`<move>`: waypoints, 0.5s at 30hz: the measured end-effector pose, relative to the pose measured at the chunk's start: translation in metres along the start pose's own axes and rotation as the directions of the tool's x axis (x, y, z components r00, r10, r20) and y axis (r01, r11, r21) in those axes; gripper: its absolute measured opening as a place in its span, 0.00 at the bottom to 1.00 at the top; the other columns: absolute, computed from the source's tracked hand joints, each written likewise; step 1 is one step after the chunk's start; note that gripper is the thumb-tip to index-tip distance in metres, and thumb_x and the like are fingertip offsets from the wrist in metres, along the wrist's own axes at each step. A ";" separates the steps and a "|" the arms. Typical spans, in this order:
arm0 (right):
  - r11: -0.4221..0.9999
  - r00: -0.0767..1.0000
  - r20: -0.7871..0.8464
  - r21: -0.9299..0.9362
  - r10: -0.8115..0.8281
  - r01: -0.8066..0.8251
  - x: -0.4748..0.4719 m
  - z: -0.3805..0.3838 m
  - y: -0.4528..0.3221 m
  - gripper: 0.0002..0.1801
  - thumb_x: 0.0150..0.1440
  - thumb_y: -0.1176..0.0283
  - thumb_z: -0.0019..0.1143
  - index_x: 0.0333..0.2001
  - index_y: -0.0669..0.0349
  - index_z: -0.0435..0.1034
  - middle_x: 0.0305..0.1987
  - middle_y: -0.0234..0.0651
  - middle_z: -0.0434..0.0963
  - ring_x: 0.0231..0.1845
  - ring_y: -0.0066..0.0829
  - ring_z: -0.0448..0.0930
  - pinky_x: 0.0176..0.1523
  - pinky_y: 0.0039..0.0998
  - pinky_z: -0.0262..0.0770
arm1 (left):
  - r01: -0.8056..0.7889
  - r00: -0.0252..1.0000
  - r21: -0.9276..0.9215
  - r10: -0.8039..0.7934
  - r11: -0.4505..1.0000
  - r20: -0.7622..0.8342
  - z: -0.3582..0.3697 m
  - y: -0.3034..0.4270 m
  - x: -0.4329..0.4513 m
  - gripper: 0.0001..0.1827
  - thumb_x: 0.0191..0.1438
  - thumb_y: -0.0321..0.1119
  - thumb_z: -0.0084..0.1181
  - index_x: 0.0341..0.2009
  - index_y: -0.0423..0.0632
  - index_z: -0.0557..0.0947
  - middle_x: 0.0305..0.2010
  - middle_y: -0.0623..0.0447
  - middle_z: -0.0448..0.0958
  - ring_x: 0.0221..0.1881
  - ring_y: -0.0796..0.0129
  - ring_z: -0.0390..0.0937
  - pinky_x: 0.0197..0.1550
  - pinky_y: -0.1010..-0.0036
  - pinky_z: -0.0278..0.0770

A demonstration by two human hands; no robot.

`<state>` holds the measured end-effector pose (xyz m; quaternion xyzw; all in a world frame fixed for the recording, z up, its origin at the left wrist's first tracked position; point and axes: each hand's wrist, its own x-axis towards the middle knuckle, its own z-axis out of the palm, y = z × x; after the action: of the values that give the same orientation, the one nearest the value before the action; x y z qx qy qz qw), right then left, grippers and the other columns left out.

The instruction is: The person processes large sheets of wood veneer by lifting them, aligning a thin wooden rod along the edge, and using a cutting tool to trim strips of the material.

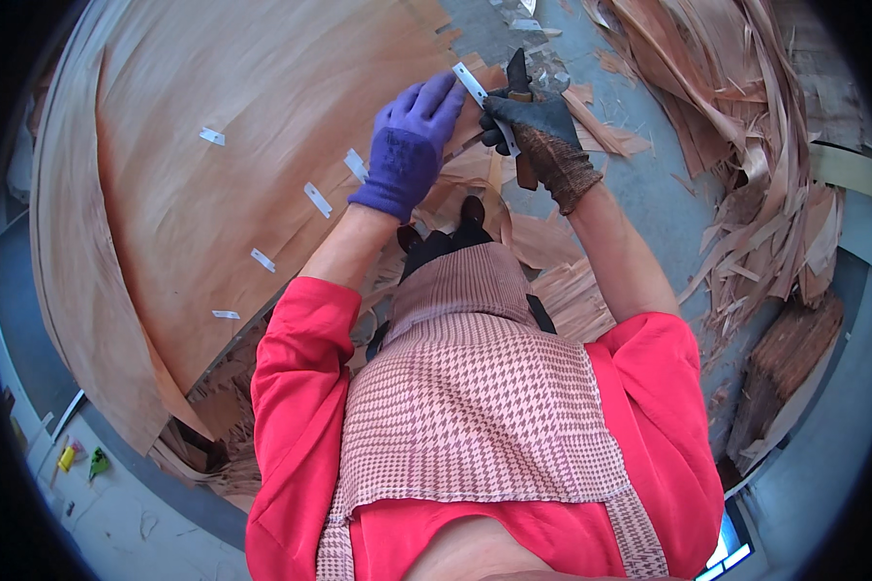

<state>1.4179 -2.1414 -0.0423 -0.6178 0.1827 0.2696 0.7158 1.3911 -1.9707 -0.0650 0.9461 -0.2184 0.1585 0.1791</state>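
Observation:
A large sheet of wood veneer (211, 196) lies to the left, with several short pieces of white perforated tape (317, 200) on it. My left hand (414, 141), in a purple glove, rests flat on the veneer near its right edge, fingertips beside a white tape strip (469, 84). My right hand (534, 131), in a dark, worn glove, is closed around a knife (518, 72) whose blade points away from me. The white strip reaches to this hand, and a length of it shows below the fingers. Whether the left fingers press on the strip cannot be told.
Torn veneer strips (759, 145) are heaped at the right, near a rough wood block (796, 341). Veneer scraps (567, 290) lie around my feet. A raised veneer edge (116, 240) curls at the left. Small yellow (66, 458) and green (98, 462) objects lie at the lower left.

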 end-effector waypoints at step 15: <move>1.000 0.999 -0.036 -0.023 0.016 -0.017 -0.024 -0.020 0.025 0.12 0.52 0.68 0.57 0.38 0.63 0.68 0.26 0.32 0.75 0.21 0.19 0.75 0.22 0.18 0.67 | -0.304 0.936 0.202 0.252 0.931 0.246 -0.007 -0.004 0.010 0.26 0.46 0.32 0.50 0.53 0.65 0.71 0.55 0.42 0.65 0.40 0.56 0.72 0.34 0.67 0.74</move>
<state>1.3852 -2.1625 -0.0509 -0.6292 0.1974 0.2662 0.7030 1.3999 -1.9676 -0.0567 0.9314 -0.3485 0.1036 0.0160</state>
